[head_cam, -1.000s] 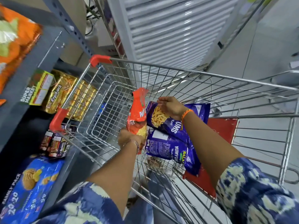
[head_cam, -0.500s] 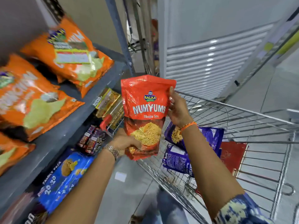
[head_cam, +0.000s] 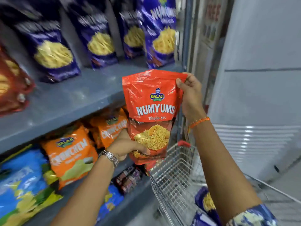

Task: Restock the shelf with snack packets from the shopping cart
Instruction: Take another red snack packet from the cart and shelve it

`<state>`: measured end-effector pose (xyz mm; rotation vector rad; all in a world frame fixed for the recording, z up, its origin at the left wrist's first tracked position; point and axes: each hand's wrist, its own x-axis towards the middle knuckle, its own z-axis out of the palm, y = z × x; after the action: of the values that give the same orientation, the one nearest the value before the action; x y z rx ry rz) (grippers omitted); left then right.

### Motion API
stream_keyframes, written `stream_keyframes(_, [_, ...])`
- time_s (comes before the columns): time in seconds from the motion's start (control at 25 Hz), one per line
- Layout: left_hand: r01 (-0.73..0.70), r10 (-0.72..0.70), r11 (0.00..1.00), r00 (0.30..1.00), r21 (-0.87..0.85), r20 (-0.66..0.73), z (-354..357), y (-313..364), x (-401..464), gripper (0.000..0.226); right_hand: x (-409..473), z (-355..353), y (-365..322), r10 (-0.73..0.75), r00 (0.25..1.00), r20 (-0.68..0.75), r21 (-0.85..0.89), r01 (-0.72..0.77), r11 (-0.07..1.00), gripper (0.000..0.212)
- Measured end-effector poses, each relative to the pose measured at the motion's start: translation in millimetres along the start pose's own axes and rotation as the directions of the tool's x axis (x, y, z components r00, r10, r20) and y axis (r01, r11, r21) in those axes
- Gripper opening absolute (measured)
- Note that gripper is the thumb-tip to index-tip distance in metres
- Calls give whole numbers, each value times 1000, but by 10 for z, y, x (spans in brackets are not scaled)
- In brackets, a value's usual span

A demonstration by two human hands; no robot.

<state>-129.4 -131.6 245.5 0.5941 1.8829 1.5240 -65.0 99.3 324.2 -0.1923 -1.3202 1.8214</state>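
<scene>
**Red Numyums pouch held upright in front of the shelf**

Both hands are gripping one red Numyums Bhujia Sev pouch (head_cam: 152, 115). The right hand (head_cam: 189, 97) is pinching its top right corner between thumb and fingers, while the left hand (head_cam: 128, 145) is closing around its lower left side, thumb across the front. The pouch's long axis is running vertically from one grip to the other, printed face toward the camera.

The grey shelf board (head_cam: 78, 95) is lying up and to the left of the grips, nearer the left hand; similar red pouches (head_cam: 11, 85) are sitting far out on that side, blurred and cut off. Purple Numyums pouches (head_cam: 160, 33) are standing just above the right hand's grip. Below the right forearm, the shopping cart (head_cam: 172, 175) is only partly showing, so what is left in it is hard to judge.
</scene>
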Motion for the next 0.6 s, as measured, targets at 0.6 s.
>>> stream_keyframes(0.6, [-444,425,891,735,99,-527,-2092,1144,-1842,86,-79,3284,-1034,-383,842,381,121,365,923,15])
